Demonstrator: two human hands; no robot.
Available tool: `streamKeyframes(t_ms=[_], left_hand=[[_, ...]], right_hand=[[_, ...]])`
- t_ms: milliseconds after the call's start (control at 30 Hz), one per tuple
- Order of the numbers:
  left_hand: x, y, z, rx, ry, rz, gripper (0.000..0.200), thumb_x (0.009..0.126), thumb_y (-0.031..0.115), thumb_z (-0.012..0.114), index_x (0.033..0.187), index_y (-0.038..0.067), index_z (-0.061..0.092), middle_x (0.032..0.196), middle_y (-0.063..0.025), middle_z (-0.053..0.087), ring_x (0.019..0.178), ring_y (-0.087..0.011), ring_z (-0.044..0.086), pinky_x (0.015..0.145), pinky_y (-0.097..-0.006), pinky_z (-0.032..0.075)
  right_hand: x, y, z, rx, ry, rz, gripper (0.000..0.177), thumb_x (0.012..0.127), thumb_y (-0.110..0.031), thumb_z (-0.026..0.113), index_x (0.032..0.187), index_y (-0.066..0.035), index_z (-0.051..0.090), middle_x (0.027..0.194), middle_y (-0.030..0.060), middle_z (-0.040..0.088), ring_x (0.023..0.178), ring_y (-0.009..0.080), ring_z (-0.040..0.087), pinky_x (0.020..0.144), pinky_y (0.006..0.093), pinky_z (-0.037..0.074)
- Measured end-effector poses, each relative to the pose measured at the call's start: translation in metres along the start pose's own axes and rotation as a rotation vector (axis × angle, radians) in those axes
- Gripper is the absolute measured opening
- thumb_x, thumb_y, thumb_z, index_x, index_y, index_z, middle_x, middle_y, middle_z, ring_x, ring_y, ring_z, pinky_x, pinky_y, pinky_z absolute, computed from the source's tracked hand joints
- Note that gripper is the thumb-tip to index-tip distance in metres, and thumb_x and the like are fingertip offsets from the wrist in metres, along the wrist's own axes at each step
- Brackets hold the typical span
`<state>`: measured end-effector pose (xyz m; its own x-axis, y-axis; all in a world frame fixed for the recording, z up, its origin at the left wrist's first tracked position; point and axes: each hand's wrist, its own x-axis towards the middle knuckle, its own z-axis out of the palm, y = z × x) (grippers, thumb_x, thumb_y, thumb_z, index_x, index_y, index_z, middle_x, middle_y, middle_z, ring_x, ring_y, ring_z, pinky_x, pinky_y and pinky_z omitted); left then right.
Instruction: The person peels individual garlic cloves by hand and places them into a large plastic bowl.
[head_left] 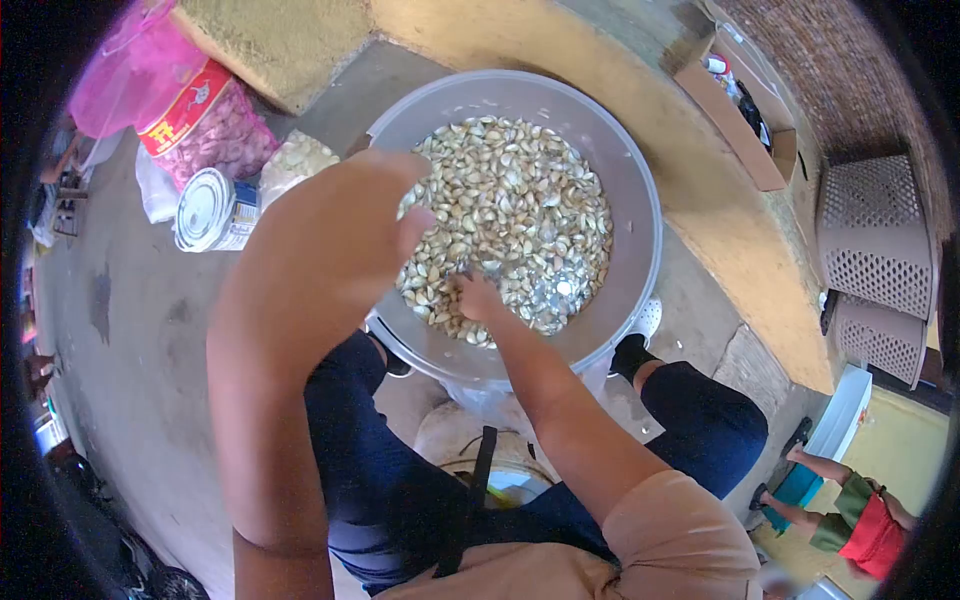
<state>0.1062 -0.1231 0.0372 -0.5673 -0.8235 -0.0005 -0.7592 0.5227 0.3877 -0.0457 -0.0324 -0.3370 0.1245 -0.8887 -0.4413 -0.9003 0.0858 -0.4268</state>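
A wide, round, translucent tub [636, 215] stands between my knees. Many pale garlic-like cloves [500, 185] cover its bottom, and some on the right side look wet and shiny. My right hand [478, 297] reaches into the lower left part of the cloves, its fingertips partly hidden among them. Raised close to the camera, my left hand [345, 215] is blurred over the tub's left rim. Its thumb and fingers point right, and its fingertips are smeared by motion.
At the upper left are a pink mesh sack [225, 135] and a white lidded bucket [207, 210]. An open cardboard box [735, 110] lies at the upper right, near perforated plastic baskets [875, 235]. A person in red [875, 540] is at the lower right.
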Motion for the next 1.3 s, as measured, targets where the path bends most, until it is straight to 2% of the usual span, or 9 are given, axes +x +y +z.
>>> streamKeyframes(t_ms=[67, 167, 367, 467, 567, 833, 933, 1100, 1300], left_hand=[[0.002, 0.000, 0.002, -0.034, 0.000, 0.017, 0.032, 0.080, 0.022, 0.051, 0.107, 0.005, 0.050, 0.105, -0.0147, 0.052, 0.098, -0.0300, 0.049, 0.084, -0.0365, 0.038], [0.004, 0.003, 0.006, -0.086, -0.013, 0.036, 0.032, 0.081, 0.022, 0.050, 0.107, 0.004, 0.050, 0.104, -0.0151, 0.053, 0.098, -0.0305, 0.049, 0.084, -0.0364, 0.038], [0.014, 0.011, 0.004, -0.070, -0.168, -0.036, 0.031, 0.080, 0.022, 0.049, 0.105, 0.004, 0.051, 0.103, -0.0154, 0.054, 0.097, -0.0312, 0.050, 0.084, -0.0359, 0.039], [0.014, 0.011, 0.011, -0.080, -0.155, -0.002, 0.031, 0.080, 0.023, 0.049, 0.104, 0.003, 0.052, 0.102, -0.0158, 0.054, 0.097, -0.0310, 0.050, 0.084, -0.0359, 0.039], [0.014, 0.013, 0.015, -0.114, -0.143, 0.045, 0.030, 0.080, 0.024, 0.049, 0.102, 0.003, 0.053, 0.101, -0.0168, 0.055, 0.096, -0.0309, 0.051, 0.084, -0.0362, 0.039], [0.025, 0.024, 0.027, -0.192, -0.222, 0.007, 0.030, 0.081, 0.024, 0.049, 0.100, 0.002, 0.055, 0.095, -0.0163, 0.058, 0.090, -0.0295, 0.054, 0.080, -0.0341, 0.041], [0.030, 0.030, 0.035, -0.498, -0.156, -0.094, 0.027, 0.076, 0.022, 0.050, 0.093, 0.002, 0.058, 0.091, -0.0180, 0.058, 0.085, -0.0296, 0.056, 0.075, -0.0355, 0.042], [0.020, 0.052, 0.046, -0.787, -0.277, 0.044, 0.031, 0.078, 0.021, 0.057, 0.102, 0.002, 0.054, 0.094, -0.0073, 0.059, 0.084, -0.0138, 0.054, 0.073, -0.0267, 0.042], [0.010, 0.090, 0.063, -0.951, -0.138, 0.072, 0.034, 0.073, 0.014, 0.064, 0.104, 0.004, 0.053, 0.093, -0.0078, 0.057, 0.080, -0.0123, 0.055, 0.061, -0.0221, 0.046]], right_hand=[[0.002, 0.003, 0.006, 0.049, -0.166, 0.012, 0.049, 0.065, -0.027, 0.063, 0.110, -0.013, 0.051, 0.113, 0.0191, 0.045, 0.098, 0.0352, 0.049, 0.083, 0.0397, 0.041], [0.006, 0.027, 0.055, 0.003, -0.122, 0.036, 0.047, 0.063, -0.026, 0.066, 0.106, -0.013, 0.053, 0.106, 0.0191, 0.051, 0.096, 0.0352, 0.051, 0.081, 0.0392, 0.042], [-0.012, 0.030, 0.016, 0.401, -0.278, 0.127, 0.050, 0.059, -0.019, 0.070, 0.104, -0.004, 0.053, 0.084, 0.0158, 0.059, 0.075, 0.0275, 0.059, 0.067, 0.0342, 0.048], [-0.011, 0.048, 0.016, 0.748, -0.249, 0.132, 0.048, 0.065, -0.013, 0.067, 0.108, 0.001, 0.049, 0.084, 0.0125, 0.059, 0.067, 0.0195, 0.057, 0.059, 0.0292, 0.048], [-0.030, 0.038, -0.027, 1.316, -0.418, 0.264, 0.030, 0.070, -0.011, 0.062, 0.097, -0.001, 0.054, 0.073, 0.0094, 0.059, 0.063, 0.0155, 0.056, 0.056, 0.0279, 0.048], [-0.074, 0.006, -0.151, 1.447, -0.436, 0.168, 0.034, 0.077, -0.011, 0.058, 0.109, -0.005, 0.046, 0.091, 0.0046, 0.055, 0.070, 0.0130, 0.056, 0.058, 0.0245, 0.049], [-0.099, -0.010, -0.213, 1.431, -0.448, 0.049, 0.036, 0.079, -0.012, 0.055, 0.113, -0.005, 0.043, 0.094, 0.0058, 0.055, 0.072, 0.0124, 0.056, 0.059, 0.0242, 0.050], [-0.150, -0.031, -0.293, 1.514, -0.324, -0.063, 0.032, 0.081, -0.013, 0.053, 0.111, -0.007, 0.045, 0.094, 0.0061, 0.054, 0.070, 0.0124, 0.056, 0.059, 0.0248, 0.051], [-0.195, -0.032, -0.307, 1.637, -0.168, -0.081, 0.031, 0.082, -0.013, 0.051, 0.111, -0.007, 0.043, 0.094, 0.0072, 0.054, 0.072, 0.0146, 0.057, 0.058, 0.0250, 0.050]])
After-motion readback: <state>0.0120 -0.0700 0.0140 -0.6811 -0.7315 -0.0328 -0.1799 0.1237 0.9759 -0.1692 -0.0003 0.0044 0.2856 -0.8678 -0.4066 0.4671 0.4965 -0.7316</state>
